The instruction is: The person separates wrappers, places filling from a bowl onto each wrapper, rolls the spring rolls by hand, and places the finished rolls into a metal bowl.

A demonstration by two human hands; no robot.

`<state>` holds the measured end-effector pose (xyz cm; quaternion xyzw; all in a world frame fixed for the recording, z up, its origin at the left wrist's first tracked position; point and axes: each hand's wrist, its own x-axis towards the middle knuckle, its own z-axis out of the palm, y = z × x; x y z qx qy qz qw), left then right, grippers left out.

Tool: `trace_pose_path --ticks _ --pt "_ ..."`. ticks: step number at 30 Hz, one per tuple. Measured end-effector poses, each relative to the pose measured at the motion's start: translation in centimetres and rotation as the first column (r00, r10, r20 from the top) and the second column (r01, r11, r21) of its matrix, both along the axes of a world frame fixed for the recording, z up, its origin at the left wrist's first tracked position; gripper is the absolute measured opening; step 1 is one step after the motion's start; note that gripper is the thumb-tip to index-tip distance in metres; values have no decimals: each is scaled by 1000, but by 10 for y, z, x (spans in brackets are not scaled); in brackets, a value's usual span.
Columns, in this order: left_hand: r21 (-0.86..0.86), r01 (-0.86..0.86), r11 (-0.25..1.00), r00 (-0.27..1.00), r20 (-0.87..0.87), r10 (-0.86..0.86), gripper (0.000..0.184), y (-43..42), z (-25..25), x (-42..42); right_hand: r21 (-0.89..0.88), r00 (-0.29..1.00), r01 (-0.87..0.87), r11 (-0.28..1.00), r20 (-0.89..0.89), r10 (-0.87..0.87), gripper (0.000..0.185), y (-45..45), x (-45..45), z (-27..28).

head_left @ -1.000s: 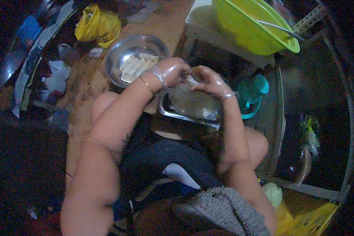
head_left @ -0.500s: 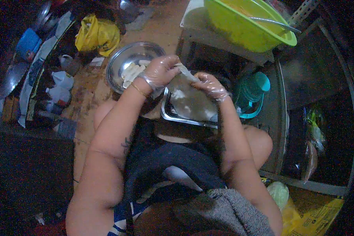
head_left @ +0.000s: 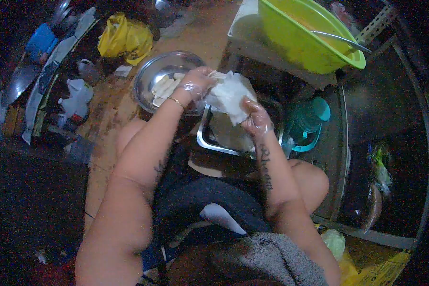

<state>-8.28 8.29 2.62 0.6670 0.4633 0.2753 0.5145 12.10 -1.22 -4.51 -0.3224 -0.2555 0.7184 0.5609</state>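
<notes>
A thin white sheet [head_left: 232, 94] hangs spread between my two hands, above a rectangular metal tray [head_left: 206, 140]. My left hand [head_left: 197, 83], in a clear plastic glove, is closed on the sheet's left end. On the sheet's lower right edge, my right hand [head_left: 256, 119], gloved as well, is closed with the thumb on top. Inside the tray lies a flat, pale surface [head_left: 229, 132], partly hidden by the sheet. Just left of my left hand, a round steel bowl [head_left: 144, 78] holds several white rolls [head_left: 166, 88].
A green basin [head_left: 305, 47] with a metal utensil stands on a low white table at the upper right. Beside the tray is a teal container [head_left: 314, 114]. A yellow bag [head_left: 124, 39] and white jugs [head_left: 76, 100] are at left, a cabbage [head_left: 333, 243] at lower right.
The bunched, narrow white piece between my hands is now opened out into a wide sheet. My right hand has moved down and turned, its forearm tattoo now showing.
</notes>
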Motion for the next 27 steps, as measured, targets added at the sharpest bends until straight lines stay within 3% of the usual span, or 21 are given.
trace_pose_path --ticks 1,2,4,5,6,8,10,13,16,18,20,21,24,26,27 --pt "38 8 999 1000 -21 -8 19 0 -2 -2 -50 999 24 998 -36 -26 53 -4 -3 20" --pt "76 17 997 999 -43 -14 20 2 -5 -5 -23 977 115 993 183 -109 47 -7 -2 32" --pt "63 44 997 999 6 -45 22 -1 -7 -7 89 775 265 960 573 -267 38 -10 10 45" --pt "13 65 998 995 79 -66 23 -4 -6 -8 151 793 210 966 551 -259 28 5 33 38" --pt "-35 89 995 985 152 -83 25 -8 -2 -8 425 740 106 899 570 -357 30 18 56 20" --pt "-48 94 994 947 313 -74 21 -19 5 -4 367 649 74 927 688 -324 28 -5 39 77" --pt "-32 160 987 866 484 -124 19 -20 -8 -3 392 648 69 918 681 -340 26 -9 35 76" --pt "-164 157 974 875 480 -60 18 -22 -20 -1 377 661 106 920 664 -348 26 -16 38 69" --pt "-86 158 984 909 402 -111 23 -12 -44 9 283 720 113 952 637 -275 29 -17 48 58" --pt "-60 124 990 984 140 -115 29 -12 -59 14 128 696 144 981 692 -192 30 -7 62 37" --pt "81 162 984 951 -277 -134 33 -22 -45 19 -95 596 242 966 800 -71 33 5 80 -2" --pt "285 255 924 886 -451 -106 39 -12 -68 24 -127 807 287 949 566 -168 35 4 69 -2" --pt "425 374 824 844 -525 -112 40 10 -125 41 -100 902 204 974 406 -147 36 2 81 -18" --pt "268 394 879 780 -603 -166 41 8 -109 49 -46 844 209 977 513 -156 35 24 142 -88" --pt "187 397 899 746 -636 -197 42 8 -103 52 -53 845 209 976 512 -153 35 26 152 -94"
